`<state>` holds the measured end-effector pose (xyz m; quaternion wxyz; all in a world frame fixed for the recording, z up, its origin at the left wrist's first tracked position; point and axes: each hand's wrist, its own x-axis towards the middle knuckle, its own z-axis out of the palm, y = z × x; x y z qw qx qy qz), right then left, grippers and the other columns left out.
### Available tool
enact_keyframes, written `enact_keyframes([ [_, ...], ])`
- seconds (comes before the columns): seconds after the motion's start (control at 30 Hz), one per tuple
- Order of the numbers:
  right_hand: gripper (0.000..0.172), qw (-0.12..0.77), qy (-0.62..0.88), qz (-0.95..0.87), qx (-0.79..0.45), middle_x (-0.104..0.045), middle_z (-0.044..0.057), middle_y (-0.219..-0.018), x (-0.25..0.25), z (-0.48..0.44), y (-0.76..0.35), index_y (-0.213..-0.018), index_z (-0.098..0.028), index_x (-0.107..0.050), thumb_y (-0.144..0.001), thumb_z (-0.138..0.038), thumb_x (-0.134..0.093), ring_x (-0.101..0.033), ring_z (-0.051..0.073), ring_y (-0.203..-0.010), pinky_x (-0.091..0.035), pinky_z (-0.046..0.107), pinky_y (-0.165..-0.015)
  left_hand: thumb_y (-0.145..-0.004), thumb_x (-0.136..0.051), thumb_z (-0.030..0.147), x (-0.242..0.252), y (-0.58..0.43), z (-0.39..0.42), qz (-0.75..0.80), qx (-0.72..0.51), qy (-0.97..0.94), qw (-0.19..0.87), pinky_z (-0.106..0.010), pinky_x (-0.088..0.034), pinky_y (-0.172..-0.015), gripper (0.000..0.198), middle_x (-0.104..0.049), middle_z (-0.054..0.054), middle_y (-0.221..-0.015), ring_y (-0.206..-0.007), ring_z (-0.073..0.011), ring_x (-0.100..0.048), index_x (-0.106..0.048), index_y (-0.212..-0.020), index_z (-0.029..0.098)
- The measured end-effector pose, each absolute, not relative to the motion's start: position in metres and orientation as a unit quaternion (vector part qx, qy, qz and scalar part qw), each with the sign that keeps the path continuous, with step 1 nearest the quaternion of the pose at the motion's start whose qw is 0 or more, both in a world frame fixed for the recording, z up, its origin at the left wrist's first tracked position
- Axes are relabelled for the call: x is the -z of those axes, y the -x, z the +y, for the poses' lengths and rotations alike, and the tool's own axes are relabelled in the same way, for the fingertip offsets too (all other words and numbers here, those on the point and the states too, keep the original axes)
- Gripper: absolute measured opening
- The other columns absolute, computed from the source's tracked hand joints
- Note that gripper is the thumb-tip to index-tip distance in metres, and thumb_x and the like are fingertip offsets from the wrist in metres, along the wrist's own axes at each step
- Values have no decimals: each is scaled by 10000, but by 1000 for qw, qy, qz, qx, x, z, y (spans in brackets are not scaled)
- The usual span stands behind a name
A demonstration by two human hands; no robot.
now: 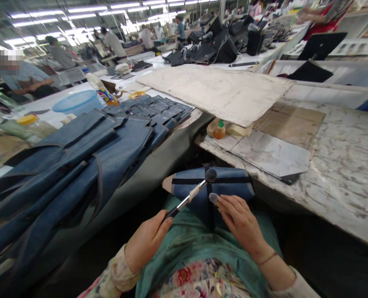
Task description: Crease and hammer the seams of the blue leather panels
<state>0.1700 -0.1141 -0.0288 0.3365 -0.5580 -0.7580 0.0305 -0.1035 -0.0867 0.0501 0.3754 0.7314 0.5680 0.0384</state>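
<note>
A blue piece with crossing black strips lies over the person's lap. A hammer reaches over it, dark head near the crossing; whether it touches cannot be told. The left hand, at eight o'clock, is closed around the hammer's handle; the right hand, toward four, grasps a small tool with a pale tip. At ten, more blue pieces lie on a surface. At twelve stands a green-capped bottle; at two, cardboard lies on another surface.

Handle partly hidden in left grip
</note>
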Motion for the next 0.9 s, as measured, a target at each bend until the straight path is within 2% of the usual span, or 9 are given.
enact_keyframes([
  [0.13,332,338,554,-760,-28,-607,70,-1130,31,-113,-168,-1208,-207,-540,-883,-209,-478,-536,202,-1039,-480,400,-909,-905,-299,458,-48,122,-94,601,-43,-704,375,-243,-435,-658,338,-606,-11,-731,-695,-163,-590,-522,-855,208],
  [0.27,328,329,561,-759,-26,-608,67,-1134,31,-113,-170,-1203,-211,-543,-881,-221,-480,-539,204,-1041,-474,403,-915,-893,-339,468,-44,142,-106,629,-104,-670,379,-237,-468,-704,337,-665,-15,-819,-746,-169,-619,-554,-977,223],
  [0.43,326,328,565,-756,-25,-608,68,-1133,28,-114,-170,-1201,-207,-538,-882,-216,-468,-544,203,-1039,-471,395,-916,-840,-418,488,-30,176,-118,689,-130,-639,316,-253,-484,-821,352,-685,-40,-1003,-961,-219,-629,-587,-994,219],
  [0.5,326,332,560,-758,-38,-606,66,-1130,26,-113,-167,-1203,-211,-528,-885,-211,-457,-541,201,-1041,-476,384,-907,-850,-402,496,-25,178,-112,688,-126,-641,315,-265,-490,-825,367,-684,-45,-1006,-968,-219,-630,-581,-1005,216],
  [0.6,369,340,571,-743,-71,-603,73,-1112,22,-107,-167,-1240,-204,-479,-874,-250,-488,-539,204,-1038,-477,376,-903,-878,-358,483,-25,159,-86,662,-134,-664,320,-294,-504,-800,379,-686,-42,-935,-903,-210,-643,-561,-1037,206],
  [0.7,419,345,606,-710,-100,-609,71,-1041,18,-100,-178,-1270,-210,-434,-865,-294,-502,-566,201,-969,-496,361,-856,-875,-391,401,-31,120,-39,604,-165,-720,299,-333,-477,-871,345,-657,-58,-1039,-968,-212,-617,-534,-1106,189],
  [0.77,362,344,636,-682,-110,-610,65,-996,15,-96,-191,-1227,-218,-464,-872,-294,-472,-587,197,-917,-506,352,-822,-841,-445,309,-38,85,-1,560,-179,-761,275,-341,-451,-917,357,-627,-75,-1120,-1024,-213,-592,-507,-1165,171],
  [0.9,269,360,683,-630,-86,-608,79,-1015,13,-93,-220,-1096,-207,-532,-863,-308,-443,-605,207,-922,-505,353,-833,-809,-470,200,-57,1,79,509,-142,-817,232,-303,-439,-917,387,-626,-76,-1116,-1027,-200,-584,-492,-1194,163],
])
